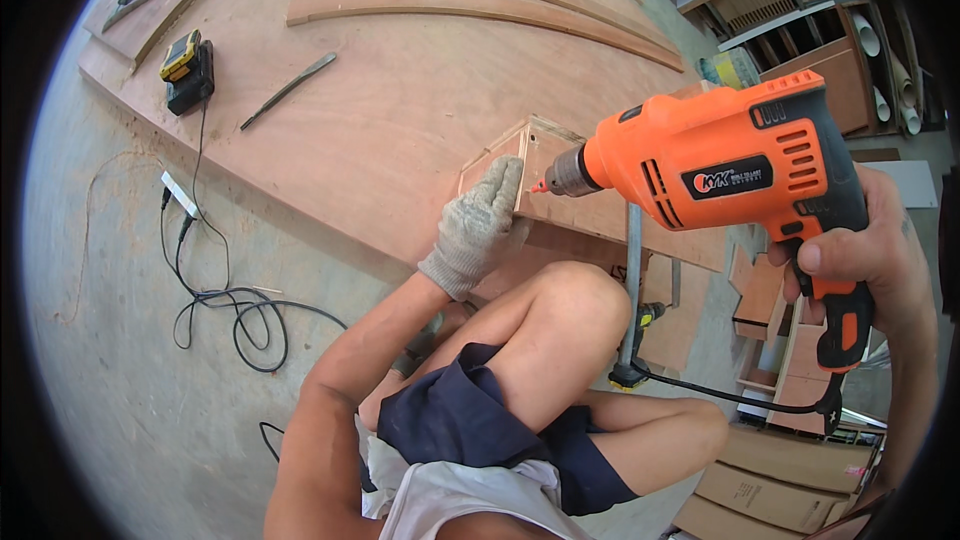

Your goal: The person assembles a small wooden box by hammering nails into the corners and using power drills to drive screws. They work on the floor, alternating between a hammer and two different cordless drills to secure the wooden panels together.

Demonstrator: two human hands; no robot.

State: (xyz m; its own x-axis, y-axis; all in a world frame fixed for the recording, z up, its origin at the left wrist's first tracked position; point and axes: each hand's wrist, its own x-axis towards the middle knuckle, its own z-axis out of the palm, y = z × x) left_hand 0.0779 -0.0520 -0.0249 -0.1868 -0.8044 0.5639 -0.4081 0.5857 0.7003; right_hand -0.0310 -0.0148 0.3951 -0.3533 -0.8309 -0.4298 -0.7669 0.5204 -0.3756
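My right hand (865,240), bare, grips an orange corded power drill (650,165) by its handle, fingers wrapped at the trigger. The drill points left, and its small red-tipped bit (540,186) sits at the near edge of a wooden box (565,150). Whether the tip touches the wood is unclear. My left hand (478,225) wears a grey-white knit glove and clasps the box's near left corner, with the fingers held together just beside the bit. The box rests on a large plywood board (390,120), close to its near edge.
On the board lie long wood strips (480,5), a slim dark metal tool (290,90) and a yellow-black battery charger (187,70). A white power strip (180,195) and tangled black cable (240,315) lie on the floor to the left. Cardboard boxes (780,480) stand at lower right.
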